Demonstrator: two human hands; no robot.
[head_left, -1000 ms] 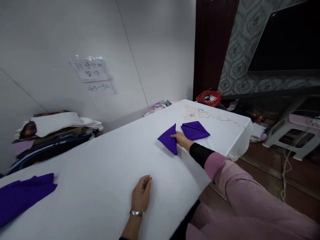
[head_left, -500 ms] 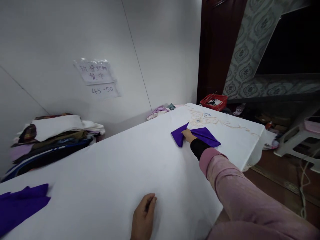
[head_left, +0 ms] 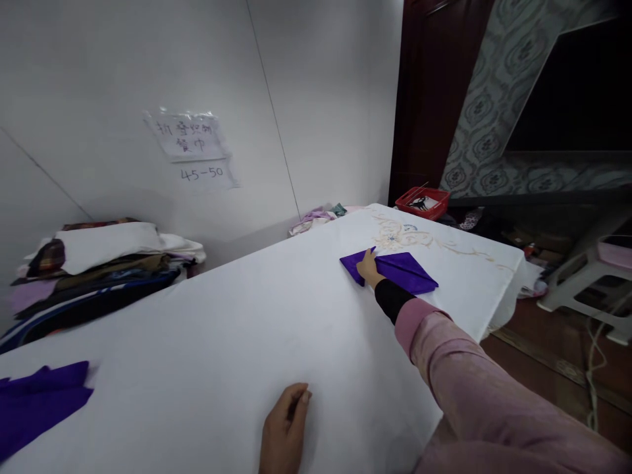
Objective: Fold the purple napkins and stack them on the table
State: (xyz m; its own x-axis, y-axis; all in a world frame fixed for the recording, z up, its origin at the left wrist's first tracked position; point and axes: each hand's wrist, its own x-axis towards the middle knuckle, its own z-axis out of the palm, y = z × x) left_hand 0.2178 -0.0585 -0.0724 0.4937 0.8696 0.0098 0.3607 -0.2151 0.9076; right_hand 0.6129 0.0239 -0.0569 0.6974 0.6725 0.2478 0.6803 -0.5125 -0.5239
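At the far part of the table, my right hand [head_left: 368, 268] has its fingers on the left part of a folded purple cloth napkin [head_left: 407, 272]. That left part makes a small pointed shape, and the wider folded part lies to the right of my wrist. The napkin's middle is hidden under my hand and black cuff. Near the front of the table my left hand [head_left: 285, 428] rests with fingers curled in and thumb close to them, and no object shows in it. Another purple cloth [head_left: 44, 405] lies at the left edge, partly out of view.
A white tablecloth [head_left: 212, 342] with embroidery at its far end covers the table. Behind it on the left is a stack of folded clothes [head_left: 108, 250]. A red basket [head_left: 424, 203] sits beyond the far edge, and a white stool [head_left: 587, 283] stands at the right.
My right hand has shifted slightly and now covers more of the napkin's left part, whose tip sits lower and flatter. My left hand stays nearly still.
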